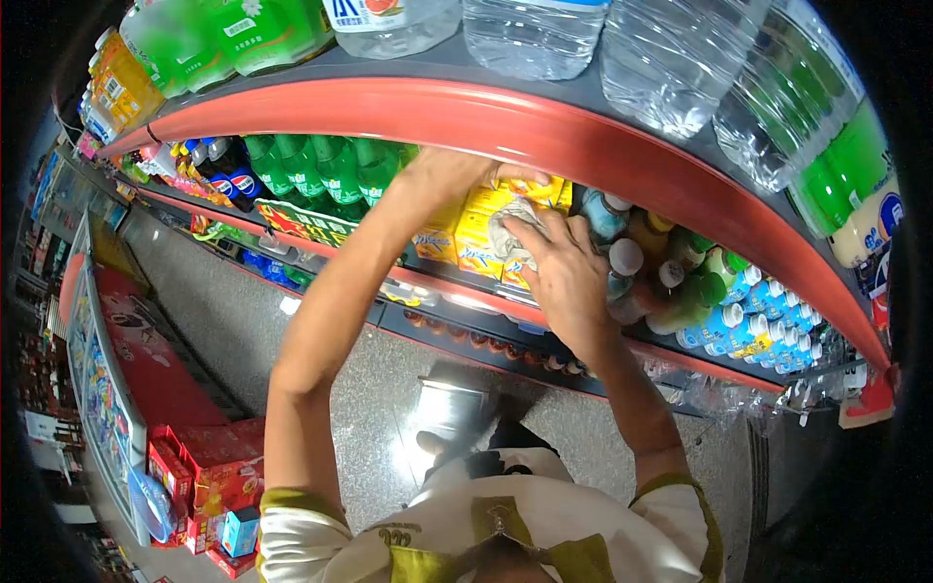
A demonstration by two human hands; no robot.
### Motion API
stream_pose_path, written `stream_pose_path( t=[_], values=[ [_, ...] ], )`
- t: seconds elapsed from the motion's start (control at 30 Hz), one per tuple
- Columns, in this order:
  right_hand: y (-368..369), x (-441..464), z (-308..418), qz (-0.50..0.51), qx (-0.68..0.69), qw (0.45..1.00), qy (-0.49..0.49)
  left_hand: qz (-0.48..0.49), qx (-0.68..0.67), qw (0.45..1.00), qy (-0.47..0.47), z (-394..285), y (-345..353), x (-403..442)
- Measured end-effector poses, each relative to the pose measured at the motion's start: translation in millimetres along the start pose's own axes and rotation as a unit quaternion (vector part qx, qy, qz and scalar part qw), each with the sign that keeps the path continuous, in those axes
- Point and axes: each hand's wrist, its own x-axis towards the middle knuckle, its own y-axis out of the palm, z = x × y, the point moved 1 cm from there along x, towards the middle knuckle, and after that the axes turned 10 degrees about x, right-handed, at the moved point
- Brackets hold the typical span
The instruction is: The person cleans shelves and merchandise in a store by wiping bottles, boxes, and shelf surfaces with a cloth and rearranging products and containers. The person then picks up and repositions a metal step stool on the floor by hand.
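Note:
Yellow drink boxes (478, 225) stand on the middle shelf under the red shelf edge (466, 105). My left hand (457, 173) reaches over their top, its fingers partly hidden behind the boxes and the shelf edge. Against the front of the boxes, my right hand (561, 260) presses a crumpled pale cloth (511, 231), its fingers bent over it. Green bottles (335, 175) stand left of the boxes, and assorted bottles with white caps (625, 257) stand to their right, beside my right hand.
Large clear water bottles (533, 39) stand on the shelf above. Blue-labelled bottles (753, 330) fill the right of the middle shelf. A lower shelf edge (466, 348) runs beneath. Red boxes (219, 476) sit at the lower left, near a glass-topped case (102, 389).

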Motion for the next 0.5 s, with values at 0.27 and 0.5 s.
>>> stream_pose_path(
  t=[0.27, 0.5],
  values=[
    [-6.4, -8.9, -7.7, -0.002, 0.003, 1.0, -0.005, 0.068, -0.034, 0.995, -0.064, 24.6, 21.7, 13.2],
    [-6.7, -7.0, -13.9, -0.009, -0.033, 0.999, -0.007, -0.052, 0.009, 0.998, -0.04, 1.4, 3.8, 0.1]
  ],
)
